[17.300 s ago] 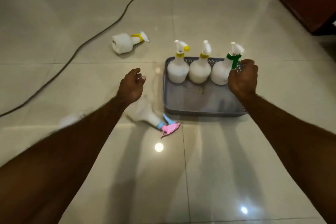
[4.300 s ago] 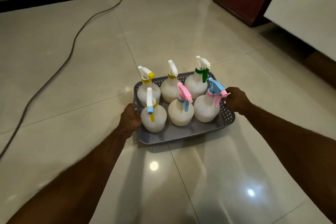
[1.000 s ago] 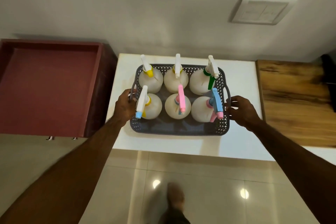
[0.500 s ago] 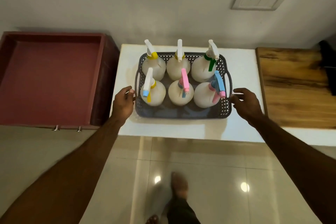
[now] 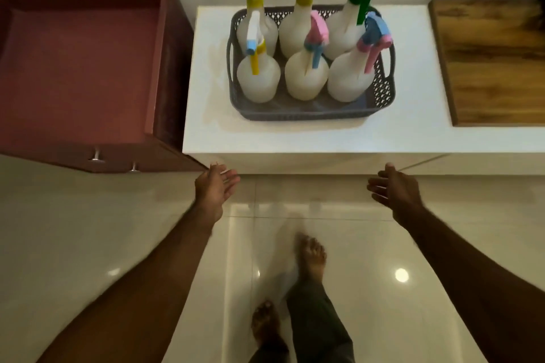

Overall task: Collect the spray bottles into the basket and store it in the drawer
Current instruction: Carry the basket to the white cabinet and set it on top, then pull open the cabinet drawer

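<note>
Our basket (image 5: 309, 112) with six spray bottles (image 5: 306, 76) rests on the white desk (image 5: 206, 127), right of the open drawer (image 5: 76, 68), staged for storing; left hand (image 5: 213, 188) and right hand (image 5: 393, 188) hang wide, empty, near

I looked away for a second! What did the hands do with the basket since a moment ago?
Both hands let go. The left hand and right hand pulled back off the basket and now hang open over the floor, with no grip on anything. The basket stayed on the white counter with all six spray bottles upright inside. The red drawer beside it is still open and holds nothing visible.
</note>
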